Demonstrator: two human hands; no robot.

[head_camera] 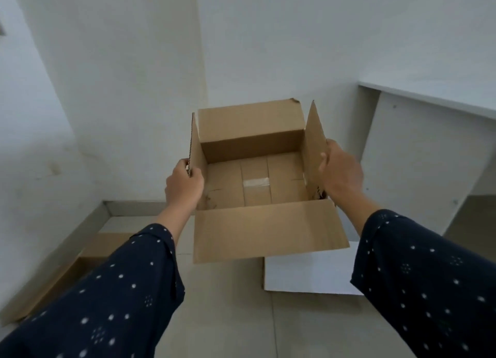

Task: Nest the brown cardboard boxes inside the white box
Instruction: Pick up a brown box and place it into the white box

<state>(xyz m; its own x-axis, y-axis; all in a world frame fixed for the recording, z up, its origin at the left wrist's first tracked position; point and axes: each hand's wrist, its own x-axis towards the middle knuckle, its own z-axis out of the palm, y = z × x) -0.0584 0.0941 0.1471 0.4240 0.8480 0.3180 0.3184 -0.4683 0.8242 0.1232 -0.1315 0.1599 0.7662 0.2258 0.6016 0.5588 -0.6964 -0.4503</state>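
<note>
An open brown cardboard box (255, 180) hangs in the air between both arms, its four flaps spread and its inside bare apart from a strip of pale tape across the bottom seam. The left hand (183, 187) is closed around the lower edge of the left flap, fingers curled over the cut cardboard. The right hand (339, 171) clasps the right flap — thumb on the inner face, the other fingers hidden behind it. The near flap droops toward the camera and covers the far part of the white box (308, 273), which lies on the tiled floor (228, 304) directly below and slightly right; only a pale slab of it shows, so I cannot tell whether it is open. At the lower left, more brown cardboard (107, 246) — seemingly another box, though the left dotted dark sleeve (112, 290) cuts most of it off — sits against the wall (120, 89). A white shelf unit (418, 148) stands to the right.
</note>
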